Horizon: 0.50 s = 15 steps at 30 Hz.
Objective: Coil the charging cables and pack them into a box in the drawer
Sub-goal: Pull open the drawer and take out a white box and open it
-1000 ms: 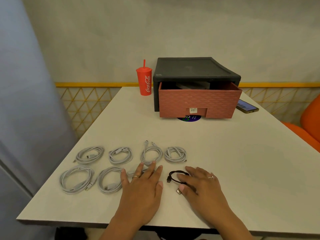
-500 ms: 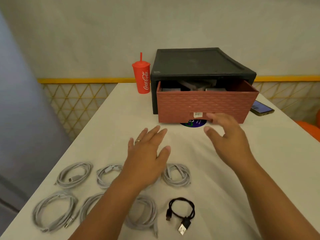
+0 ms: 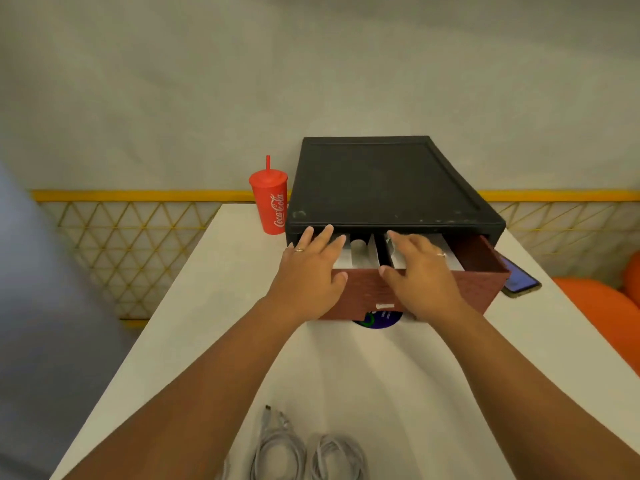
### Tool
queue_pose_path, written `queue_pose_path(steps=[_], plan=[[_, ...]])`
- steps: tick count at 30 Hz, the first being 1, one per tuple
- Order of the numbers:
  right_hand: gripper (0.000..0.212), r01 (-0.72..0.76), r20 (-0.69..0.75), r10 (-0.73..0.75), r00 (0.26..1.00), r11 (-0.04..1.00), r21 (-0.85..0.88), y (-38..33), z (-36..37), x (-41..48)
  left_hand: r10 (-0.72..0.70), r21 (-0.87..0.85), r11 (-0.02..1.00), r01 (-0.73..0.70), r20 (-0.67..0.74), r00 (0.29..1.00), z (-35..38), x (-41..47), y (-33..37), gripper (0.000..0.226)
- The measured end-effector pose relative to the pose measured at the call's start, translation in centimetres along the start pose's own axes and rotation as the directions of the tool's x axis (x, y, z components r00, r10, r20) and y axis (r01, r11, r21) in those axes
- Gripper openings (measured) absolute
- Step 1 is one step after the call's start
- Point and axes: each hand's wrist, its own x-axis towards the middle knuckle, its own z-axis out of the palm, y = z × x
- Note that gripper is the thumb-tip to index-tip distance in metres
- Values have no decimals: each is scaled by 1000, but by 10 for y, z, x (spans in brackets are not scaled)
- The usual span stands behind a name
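Open drawer (image 3: 398,292), coiled cables (image 3: 304,455) nearby

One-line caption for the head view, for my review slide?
Left hand and right hand reach over the open red drawer toward white boxes inside; coiled grey cables lie on the white table.

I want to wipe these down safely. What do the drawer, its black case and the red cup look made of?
Drawer: likely moulded plastic, matte reddish-brown, with a pressed basket-weave pattern on its front. Black case: probably plastic, matte, with a raised rim and dusty specks. Red cup: seemingly smooth plastic, slight sheen, printed white logo.
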Motion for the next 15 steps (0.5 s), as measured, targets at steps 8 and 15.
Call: queue_pose_path(steps=[8, 15], plan=[[94, -94, 226, 88, 970, 995, 14, 1, -14, 14, 31, 134, 989, -59, 207, 978, -13, 44, 11, 69], [97, -219, 362, 189, 913, 975, 44, 5, -18, 26, -54, 182, 983, -1, 297, 953, -14, 61, 7, 67]])
